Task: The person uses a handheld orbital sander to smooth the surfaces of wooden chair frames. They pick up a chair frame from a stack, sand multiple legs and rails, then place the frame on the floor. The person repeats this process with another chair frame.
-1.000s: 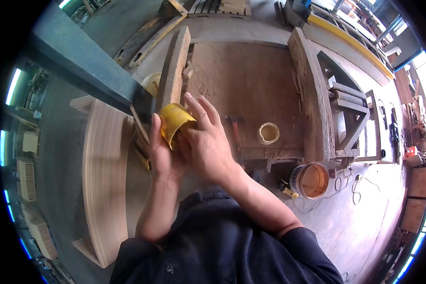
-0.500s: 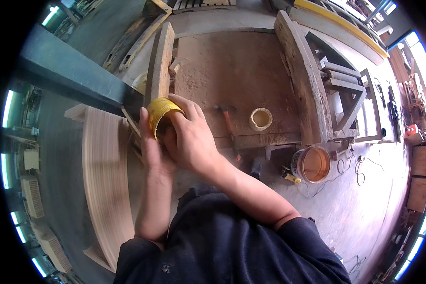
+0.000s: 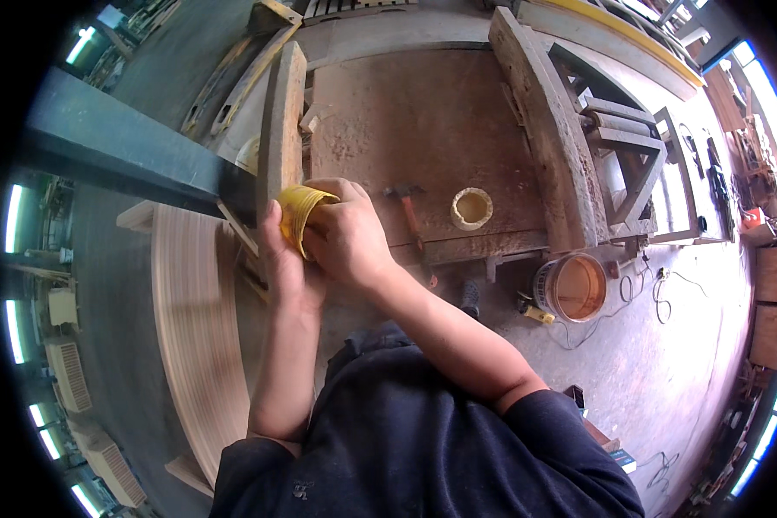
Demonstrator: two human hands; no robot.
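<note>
A yellow ribbed plastic tub (image 3: 295,211) is held tilted in front of me, its mouth toward my right hand. My left hand (image 3: 290,268) is wrapped round its near left side, thumb up along the wall. My right hand (image 3: 351,229) closes on the rim, some fingers bent into the mouth, where their tips are hidden. Past my right hand, on the dusty brown bench top (image 3: 406,121), lies a hammer (image 3: 410,216) with an orange handle. To its right sits a small round pot (image 3: 472,209) with a crusted pale rim.
Thick wooden beams flank the bench: a left beam (image 3: 282,121) and a right beam (image 3: 552,129). A large bucket (image 3: 578,287) stands on the floor at right, near a yellow tool (image 3: 537,314) and cables. A striped wooden panel (image 3: 200,319) and a steel column (image 3: 121,147) are at left.
The tub and both hands have shifted slightly; the right hand's fingers have curled further about the rim. The whole view has tilted a little, and the bench things stay in place.
</note>
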